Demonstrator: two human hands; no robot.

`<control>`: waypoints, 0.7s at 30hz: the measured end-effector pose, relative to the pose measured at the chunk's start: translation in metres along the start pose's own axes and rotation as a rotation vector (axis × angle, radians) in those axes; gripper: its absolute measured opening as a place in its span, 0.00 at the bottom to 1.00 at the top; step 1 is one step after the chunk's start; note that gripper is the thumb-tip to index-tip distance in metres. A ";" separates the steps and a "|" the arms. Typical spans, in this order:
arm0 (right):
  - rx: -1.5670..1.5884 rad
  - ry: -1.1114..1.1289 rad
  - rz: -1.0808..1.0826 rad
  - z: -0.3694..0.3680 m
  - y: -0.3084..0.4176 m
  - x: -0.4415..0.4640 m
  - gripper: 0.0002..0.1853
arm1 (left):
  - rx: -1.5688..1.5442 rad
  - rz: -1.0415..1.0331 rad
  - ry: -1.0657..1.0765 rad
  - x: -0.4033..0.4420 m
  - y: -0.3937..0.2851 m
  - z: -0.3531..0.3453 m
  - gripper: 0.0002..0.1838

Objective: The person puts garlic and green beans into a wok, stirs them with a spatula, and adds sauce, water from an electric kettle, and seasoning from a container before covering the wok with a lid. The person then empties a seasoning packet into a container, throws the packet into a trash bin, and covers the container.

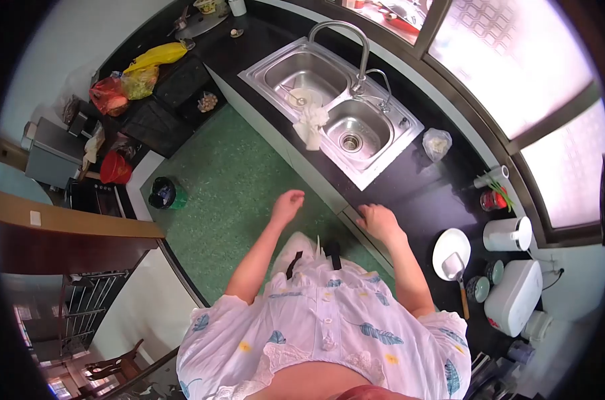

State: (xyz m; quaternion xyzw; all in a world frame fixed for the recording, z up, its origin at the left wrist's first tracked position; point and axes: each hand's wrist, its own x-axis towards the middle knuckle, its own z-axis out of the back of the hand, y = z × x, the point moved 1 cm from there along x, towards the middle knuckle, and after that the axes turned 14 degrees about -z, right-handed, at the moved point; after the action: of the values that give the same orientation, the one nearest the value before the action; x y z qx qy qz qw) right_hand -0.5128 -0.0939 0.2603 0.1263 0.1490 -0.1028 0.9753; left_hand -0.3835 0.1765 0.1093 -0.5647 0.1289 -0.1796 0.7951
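Observation:
My left hand [288, 206] hangs in the air over the green floor, fingers loosely bent, nothing in it. At the edge of the black counter, my right hand [380, 222] is held with its fingers slightly apart and holds nothing; whether it touches the edge I cannot tell. Ahead of both hands is the steel double sink [376, 172]. A white cloth [310, 127] drapes over its front edge by the divider. In the left basin sits a pale bowl [296, 99] with a utensil in it. The right basin [368, 120] shows its drain.
To the right on the counter are a white plate [442, 248] with a wooden-handled spatula [453, 265], green bowls [477, 289], a white kettle [500, 235] and a plastic bag [437, 145]. A bin [168, 193] stands on the floor. Bags [140, 81] lie at the far left.

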 end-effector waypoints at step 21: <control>0.176 -0.422 -0.613 0.056 -0.007 0.391 0.20 | -0.337 0.229 0.419 0.414 -0.017 0.066 0.13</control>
State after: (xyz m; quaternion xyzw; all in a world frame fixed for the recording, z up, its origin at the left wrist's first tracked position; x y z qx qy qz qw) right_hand -0.1338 -0.1798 0.1868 0.1353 -0.0334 -0.4260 0.8939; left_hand 0.0149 0.0493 0.1459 -0.6212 0.3813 -0.1775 0.6612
